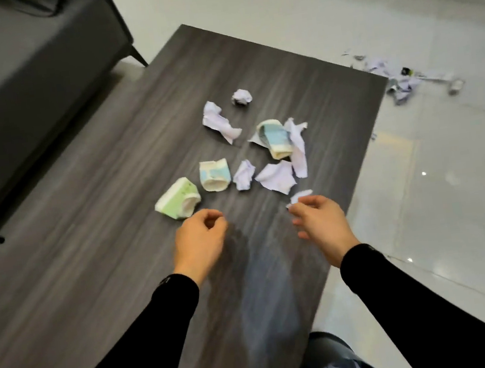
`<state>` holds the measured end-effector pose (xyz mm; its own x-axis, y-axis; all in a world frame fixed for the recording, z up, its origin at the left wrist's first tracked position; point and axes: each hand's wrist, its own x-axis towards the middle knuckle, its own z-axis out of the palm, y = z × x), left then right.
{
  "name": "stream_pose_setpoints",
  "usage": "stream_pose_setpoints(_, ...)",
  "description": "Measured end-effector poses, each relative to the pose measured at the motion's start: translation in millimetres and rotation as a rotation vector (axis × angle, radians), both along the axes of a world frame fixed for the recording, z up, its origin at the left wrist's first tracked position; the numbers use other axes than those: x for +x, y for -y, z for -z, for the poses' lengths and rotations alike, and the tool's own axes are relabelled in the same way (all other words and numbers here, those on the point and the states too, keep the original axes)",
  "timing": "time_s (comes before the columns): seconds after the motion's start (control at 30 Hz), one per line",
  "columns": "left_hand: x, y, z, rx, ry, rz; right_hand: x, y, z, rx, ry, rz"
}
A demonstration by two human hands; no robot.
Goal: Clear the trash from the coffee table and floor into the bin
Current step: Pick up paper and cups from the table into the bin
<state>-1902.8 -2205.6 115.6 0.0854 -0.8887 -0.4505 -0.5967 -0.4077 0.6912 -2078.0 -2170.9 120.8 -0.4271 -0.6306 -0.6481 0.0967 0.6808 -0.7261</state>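
The clearing looks barely begun: crumpled paper scraps (275, 176) and crushed paper cups (178, 202) lie clustered on the coffee table (88, 233), floor litter (399, 79) sits beyond, while the left hand (201, 244) hovers loosely curled, empty, and the right hand (321, 224) half-open beside a scrap.

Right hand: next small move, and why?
Probably close the right hand on the small paper scrap at its fingertips. That scrap is the nearest trash on the coffee table, the fingers are curled just short of it, and neither hand clearly holds anything yet.
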Motion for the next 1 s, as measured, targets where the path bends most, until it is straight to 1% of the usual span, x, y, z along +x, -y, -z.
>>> stream_pose_setpoints(0.07,12.8,15.6,0.1,-0.122,0.198,-0.059,4.2,18.9,6.2,0.029,-0.235,-0.051)
stream_pose_setpoints(0.1,16.3,23.2,0.3,-0.189,0.28,-0.077,6.0,26.8,7.7,0.045,-0.309,-0.064)
stream_pose_setpoints(0.13,18.1,32.1,1.9,-0.227,0.338,-0.084,8.4,34.9,7.8,0.064,-0.333,-0.063)
stream_pose_setpoints(0.17,18.3,40.7,2.8,-0.207,0.371,-0.073,10.8,41.4,7.9,0.09,-0.336,-0.061)
stream_pose_setpoints(0.2,17.9,51.9,7.2,-0.141,0.364,-0.061,13.3,50.4,11.3,0.114,-0.331,-0.063)
stream_pose_setpoints(0.23,15.7,63.5,10.7,-0.055,0.316,-0.058,16.0,59.8,15.4,0.13,-0.326,-0.073)
stream_pose_setpoints(0.3,7.5,85.2,18.7,0.088,0.17,-0.062,22.2,78.3,27.0,0.162,-0.306,-0.086)
stream_pose_setpoints(0.33,1.9,92.7,20.9,0.132,0.144,-0.026,25.4,85.7,29.3,0.173,-0.285,-0.082)
stream_pose_setpoints(0.37,-4.9,97.5,24.7,0.158,0.166,0.048,27.8,91.8,33.8,0.184,-0.27,-0.08)
stream_pose_setpoints(0.4,-12.2,99.1,29.4,0.158,0.221,0.14,29.8,96.0,38.3,0.187,-0.278,-0.094)
stream_pose_setpoints(0.47,-25.1,95.0,38.6,0.093,0.318,0.304,33.5,101.0,45.6,0.164,-0.318,-0.146)
stream_pose_setpoints(0.53,-34.2,84.0,43.9,-0.011,0.333,0.366,42.8,102.2,46.7,0.107,-0.293,-0.182)
stream_pose_setpoints(0.57,-36.3,78.9,46.5,-0.053,0.305,0.351,47.2,101.9,47.6,0.082,-0.244,-0.151)
stream_pose_setpoints(0.63,-38.1,68.7,48.4,-0.088,0.187,0.259,50.9,99.7,48.6,0.065,-0.116,0.006)
stream_pose_setpoints(0.73,-38.3,55.1,44.7,-0.067,-0.126,0.076,48.2,88.4,46.1,0.015,0.139,0.126)
stream_pose_setpoints(0.77,-38.9,49.7,41.1,-0.073,-0.186,0.043,48.9,82.8,44.2,0.014,0.201,0.129)
stream_pose_setpoints(0.9,-47.6,20.0,21.8,-0.137,-0.243,0.006,51.7,53.2,30.8,-0.022,0.312,0.154)
stream_pose_setpoints(1.0,-58.4,-11.4,6.4,-0.156,-0.26,0.035,40.9,22.1,18.6,-0.05,0.316,0.193)
